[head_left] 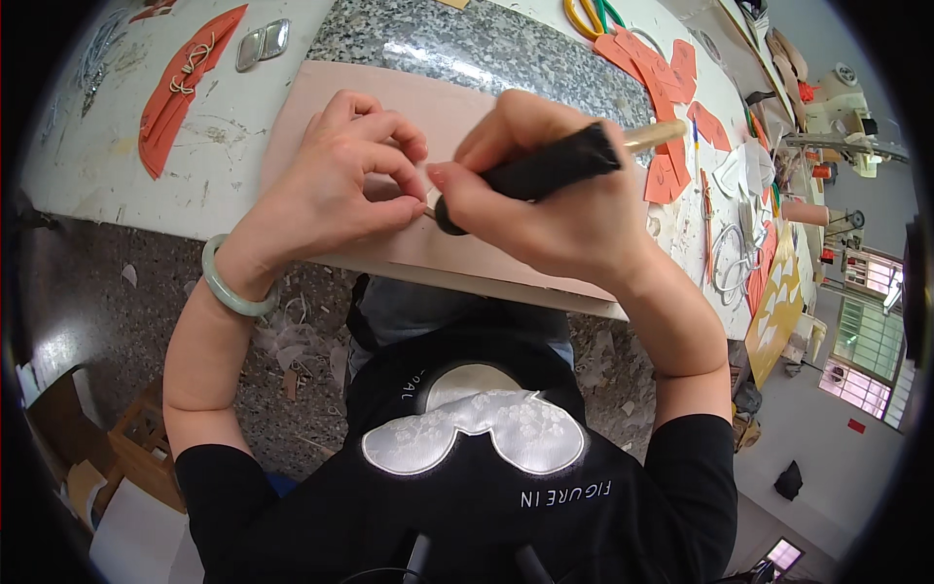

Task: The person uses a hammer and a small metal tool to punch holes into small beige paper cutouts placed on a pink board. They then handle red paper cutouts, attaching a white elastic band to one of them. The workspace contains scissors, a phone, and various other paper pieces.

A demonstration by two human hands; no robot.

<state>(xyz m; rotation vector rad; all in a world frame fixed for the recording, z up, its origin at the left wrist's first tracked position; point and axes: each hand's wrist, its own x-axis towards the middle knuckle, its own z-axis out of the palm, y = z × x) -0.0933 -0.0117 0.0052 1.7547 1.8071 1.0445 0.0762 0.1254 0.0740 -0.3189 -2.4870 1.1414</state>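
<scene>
My right hand (pixel 574 195) is wrapped around a thick tool with a black-wrapped handle (pixel 559 167) and a pale, wood-coloured end (pixel 654 135). The tool lies slanted, its rounded black end down by my left fingertips. Thumb and forefinger of my left hand (pixel 345 175) are pinched together beside that end, on a small thin thing too hidden to name. Both hands are over a pale pink sheet (pixel 321 102) at the table's near edge. A light green bangle (pixel 222 288) circles my left wrist.
Behind the sheet lies a speckled grey stone slab (pixel 506 49). An orange-red cut piece with a tied cord (pixel 175 102) and a small metal tin (pixel 263 45) are at left. Several orange-red pieces (pixel 666 83) and white cord (pixel 735 258) lie at right. Scraps (pixel 292 341) litter the floor.
</scene>
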